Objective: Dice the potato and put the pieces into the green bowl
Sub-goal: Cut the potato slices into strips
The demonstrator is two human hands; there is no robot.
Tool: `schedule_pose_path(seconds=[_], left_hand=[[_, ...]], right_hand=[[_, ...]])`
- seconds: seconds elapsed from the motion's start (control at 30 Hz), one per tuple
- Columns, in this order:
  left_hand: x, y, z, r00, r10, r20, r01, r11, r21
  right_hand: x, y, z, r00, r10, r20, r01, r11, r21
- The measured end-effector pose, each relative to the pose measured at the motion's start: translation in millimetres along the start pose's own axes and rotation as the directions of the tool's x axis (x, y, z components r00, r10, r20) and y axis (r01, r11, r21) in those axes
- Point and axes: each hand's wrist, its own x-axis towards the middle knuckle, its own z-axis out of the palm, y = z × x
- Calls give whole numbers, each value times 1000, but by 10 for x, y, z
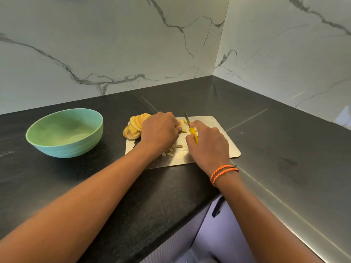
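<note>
Black stone counter point(95, 186), marble wall corner: dicing under way, none bowled yet.

Left hand point(159, 130) curls down on a stack of potato slices point(182, 126) on the steel cutting board point(218, 145); right hand point(208, 143) grips the yellow-handled knife point(190, 128), blade at those slices. Uncut rounds point(135, 126) fan across the board's far-left corner. Few cut pieces point(171, 149) lie between the hands. Green bowl point(64, 132), well left of the board, looks empty. Judged: most dicing and all transfer remain.

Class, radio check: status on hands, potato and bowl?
Right hand grips knife; left hand holds potato piece on board. Slices stacked; green bowl empty. Nothing in the way.
</note>
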Motion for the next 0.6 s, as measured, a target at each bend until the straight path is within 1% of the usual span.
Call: schedule_pose_path(seconds=[0.1, 0.37, 0.6], left_hand=[[4, -2, 4, 1000, 6, -8, -6, 1000, -6], [7, 23, -36, 1000, 20, 14, -20, 1000, 23], [16, 43, -22, 1000, -13, 12, 13, 1000, 8]], right_hand=[[57, -14, 60, 999, -17, 36, 17, 1000, -1], [28, -20, 73, 996, -71, 45, 72, 997, -35], [26, -51, 27, 994, -59, 95, 63, 997, -41]])
